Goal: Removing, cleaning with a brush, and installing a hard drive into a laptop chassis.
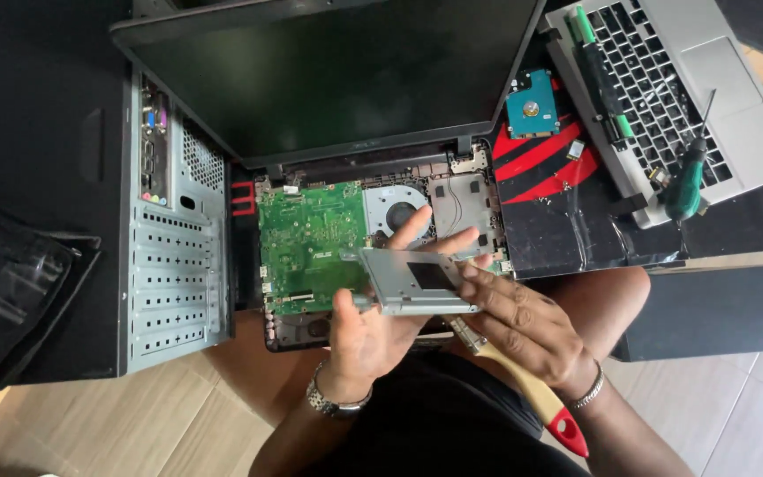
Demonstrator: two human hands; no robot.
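My left hand (366, 334) cradles a flat grey metal drive bay (404, 281) from below, thumb on its near left corner, fingers reaching past its far edge. My right hand (523, 320) grips the bay's right end and also pins a screwdriver (540, 402) with a cream and red handle against the palm. Both hands hover over the opened laptop base, whose green circuit board (311, 246) and round fan (396, 212) lie bare. The laptop's dark screen (328, 71) stands tilted back behind.
A desktop tower (174, 265) lies at the left. A bare hard drive (532, 104) rests on a red-and-black mat. A silver laptop (691, 97) at the top right carries a green-handled screwdriver (686, 185). A black box (717, 309) sits right.
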